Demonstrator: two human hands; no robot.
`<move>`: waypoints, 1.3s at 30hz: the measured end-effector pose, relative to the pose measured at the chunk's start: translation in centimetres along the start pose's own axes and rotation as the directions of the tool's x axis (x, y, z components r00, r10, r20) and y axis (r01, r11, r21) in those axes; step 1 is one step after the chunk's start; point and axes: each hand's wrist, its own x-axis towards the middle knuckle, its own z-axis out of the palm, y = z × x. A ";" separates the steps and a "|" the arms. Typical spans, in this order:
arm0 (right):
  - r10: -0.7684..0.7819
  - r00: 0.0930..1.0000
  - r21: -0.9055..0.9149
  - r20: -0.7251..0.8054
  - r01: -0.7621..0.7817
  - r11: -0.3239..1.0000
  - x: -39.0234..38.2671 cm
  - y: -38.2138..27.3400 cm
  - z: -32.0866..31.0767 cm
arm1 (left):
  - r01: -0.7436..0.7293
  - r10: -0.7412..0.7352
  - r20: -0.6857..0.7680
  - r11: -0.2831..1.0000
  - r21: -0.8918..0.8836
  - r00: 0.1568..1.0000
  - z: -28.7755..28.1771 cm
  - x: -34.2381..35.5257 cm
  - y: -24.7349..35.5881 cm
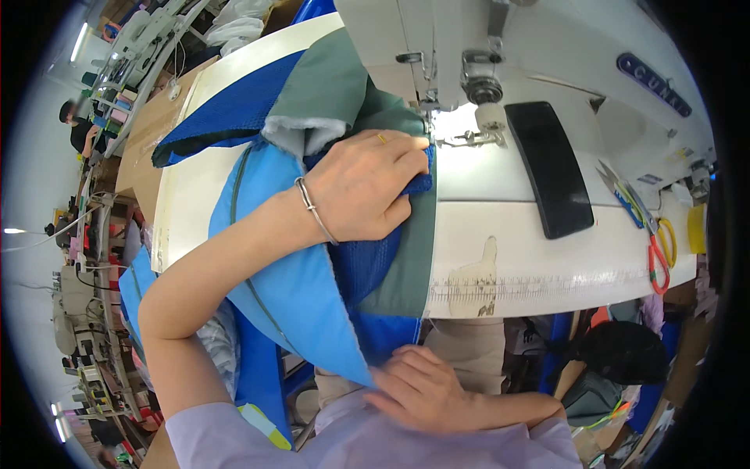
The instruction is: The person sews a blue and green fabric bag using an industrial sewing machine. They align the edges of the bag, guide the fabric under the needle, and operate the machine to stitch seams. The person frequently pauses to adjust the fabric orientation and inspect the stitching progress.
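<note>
A padded fabric piece [269, 289] in light blue, dark blue mesh and grey-green, with white fluffy filling at one fold, lies across the sewing machine's table. Its straight grey-green edge runs up to the machine's lit presser foot [469, 139]. My left hand [363, 187], with a ring and a bangle, is closed on the fabric just left of the foot, its fingers curled into the dark blue mesh. Below the table's front edge, my right hand [422, 391] is closed on the hanging lower end of the same fabric, its fingertips slightly blurred.
The white sewing machine [570, 47] stands over the far side. On the table [531, 273] lie a black phone-shaped slab [551, 168] and scissors with red and yellow handles [656, 250]. A ruler strip runs along the front edge. Another person [82, 129] is far off left.
</note>
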 end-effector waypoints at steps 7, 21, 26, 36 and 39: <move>-0.371 0.924 -0.120 0.094 0.381 0.917 2.1 -3.1 -0.2 | -0.063 0.058 0.076 0.996 0.067 0.995 -2.4 0.2 4.4; -0.409 0.884 -0.178 -0.229 0.375 0.910 2.4 -1.2 -1.1 | -0.078 0.064 0.093 0.985 0.155 0.994 -3.3 -3.6 5.9; -0.245 0.925 -0.450 -0.290 0.094 0.888 4.8 4.8 -3.7 | -0.073 0.063 0.064 0.983 0.168 0.996 -4.0 -3.6 5.6; -0.306 0.951 -0.601 -0.048 0.217 0.769 5.5 5.9 -5.3 | -0.041 0.028 0.061 0.972 0.232 0.998 -4.3 -4.0 5.5; -0.329 0.944 -0.650 -0.023 0.236 0.722 5.2 5.7 -6.0 | -0.040 0.028 0.059 0.975 0.221 0.998 -4.2 -4.0 5.4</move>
